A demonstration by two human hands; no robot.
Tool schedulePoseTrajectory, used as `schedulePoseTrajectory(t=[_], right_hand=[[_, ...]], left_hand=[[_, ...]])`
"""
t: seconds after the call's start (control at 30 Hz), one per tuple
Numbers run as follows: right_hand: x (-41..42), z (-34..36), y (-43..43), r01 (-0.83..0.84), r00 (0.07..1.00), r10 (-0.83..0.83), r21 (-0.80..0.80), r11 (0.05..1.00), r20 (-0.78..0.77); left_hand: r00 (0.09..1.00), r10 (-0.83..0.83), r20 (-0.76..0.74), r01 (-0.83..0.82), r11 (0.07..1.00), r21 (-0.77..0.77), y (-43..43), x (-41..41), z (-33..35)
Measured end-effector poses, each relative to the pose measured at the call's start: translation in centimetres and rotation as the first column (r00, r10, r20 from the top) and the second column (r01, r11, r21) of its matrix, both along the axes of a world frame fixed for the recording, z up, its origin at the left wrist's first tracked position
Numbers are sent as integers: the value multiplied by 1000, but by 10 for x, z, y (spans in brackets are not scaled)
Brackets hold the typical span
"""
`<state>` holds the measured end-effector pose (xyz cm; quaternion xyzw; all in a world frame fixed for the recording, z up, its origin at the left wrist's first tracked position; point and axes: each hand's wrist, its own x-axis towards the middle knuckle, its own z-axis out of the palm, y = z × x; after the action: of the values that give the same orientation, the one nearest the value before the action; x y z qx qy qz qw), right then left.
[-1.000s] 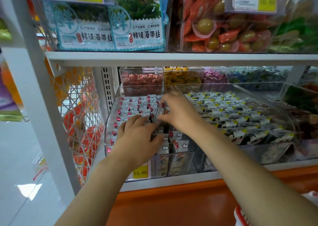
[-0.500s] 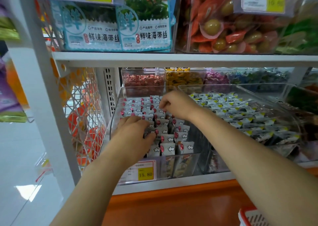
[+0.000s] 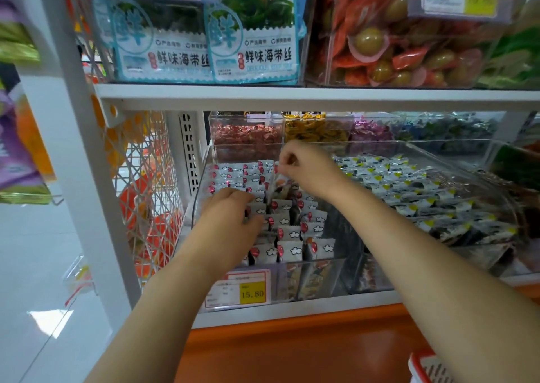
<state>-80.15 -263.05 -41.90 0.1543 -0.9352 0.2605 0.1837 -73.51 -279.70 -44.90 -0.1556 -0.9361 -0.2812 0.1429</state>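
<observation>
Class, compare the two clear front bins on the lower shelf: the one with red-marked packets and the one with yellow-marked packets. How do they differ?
The red-marked bin is narrower, the yellow-marked bin wider. The left hand rests and the right hand pinches a packet in the red-marked bin; neither is in the yellow-marked bin. Both are clear and hold rows of small packets.

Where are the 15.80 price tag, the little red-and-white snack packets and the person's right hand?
price tag (image 3: 252, 293): head view, its yellow part reading 15.80.
snack packets (image 3: 292, 249): head view, white wrapper of a front-row packet.
right hand (image 3: 306, 168): head view, back of the hand.
</observation>
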Motion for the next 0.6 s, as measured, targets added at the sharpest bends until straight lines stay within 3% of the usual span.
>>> schedulePoseTrajectory(t=[0.17,0.3,0.4,0.5,0.6], right_hand=[[40,0,15,50,972,-115,-298,953,-204],[70,-7,24,50,983,-159,-694,719,-93],[85,-15,22,40,999,-51,-845,533,15],[94,-18,20,13,994,99,-936,352,51],[100,-20,23,16,969,243,-990,138,49]], left_hand=[[999,34,-27,-27,978,208,3,1,3],[999,-3,36,-13,906,423,8,4,3],[981,-124,147,-1,759,651,13,6,4],[964,-166,208,-61,621,782,13,6,5],[916,-309,254,-132,364,922,11,9,8]])
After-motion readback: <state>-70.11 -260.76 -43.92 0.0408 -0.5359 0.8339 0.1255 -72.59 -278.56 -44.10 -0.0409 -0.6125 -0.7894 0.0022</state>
